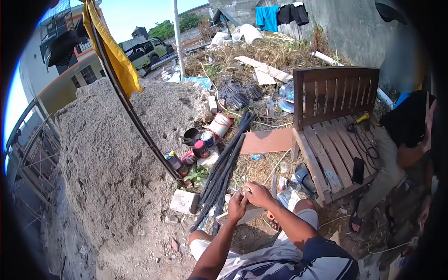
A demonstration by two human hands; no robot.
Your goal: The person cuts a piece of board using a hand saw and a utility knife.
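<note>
Both hands meet in front of my knees with their fingers closed. My left hand [237, 207] is pinched, fingertips pointing up and right against the other hand. My right hand [259, 195] comes in from the right, its fingers curled together at the same spot. Something small and pale shows at the fingertips, but I cannot tell what it is. Just left of the hands lies a bundle of long black strips [223, 176]. A whitish block [184, 202] rests on the ground further left.
A large sand heap [112, 154] rises at left, with a dark pole [133, 114] leaning before it. Paint cans [206, 137] stand near its foot. On the right, a slatted wooden bench [336, 149] holds a yellow-handled power tool [362, 118] and a phone [358, 170]; another person [406, 140] sits there.
</note>
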